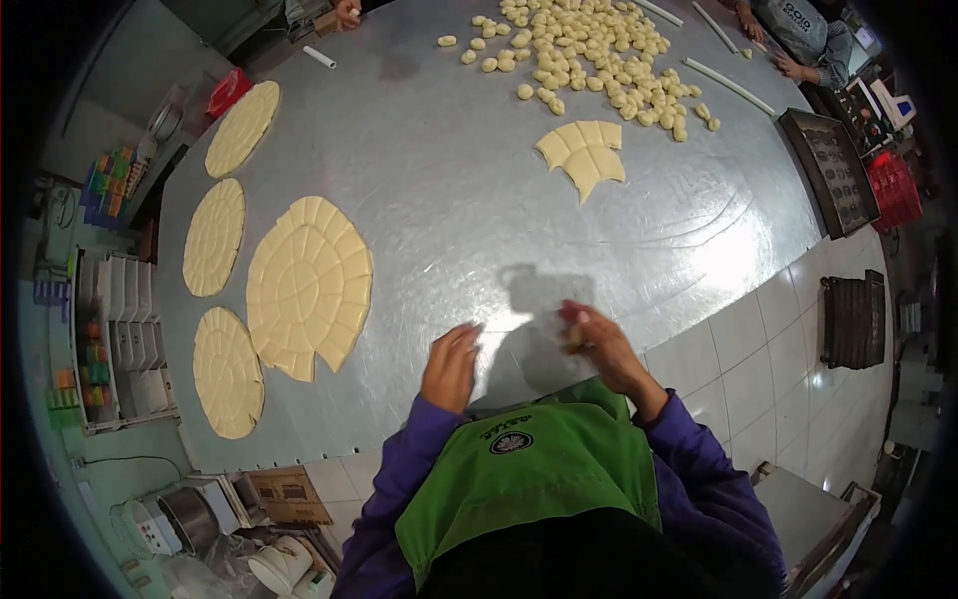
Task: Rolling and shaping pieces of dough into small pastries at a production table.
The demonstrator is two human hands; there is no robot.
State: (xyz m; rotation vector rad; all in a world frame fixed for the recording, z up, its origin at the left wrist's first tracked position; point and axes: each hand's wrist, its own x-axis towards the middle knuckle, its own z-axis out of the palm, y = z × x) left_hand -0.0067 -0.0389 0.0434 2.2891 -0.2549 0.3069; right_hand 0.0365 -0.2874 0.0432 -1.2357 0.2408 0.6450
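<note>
On the desk (449, 210), 4 dough sheets (309, 275) lay left; dough balls (577, 62) lay right, beyond a dough piece (583, 157).

I see a small, blurred yellowish piece (575, 340) in my right fingers (597, 328), toward four o'clock; a flat, scored dough sheet (584, 156) lies at one o'clock, a larger notched dough round (309, 280) at nine.
</note>
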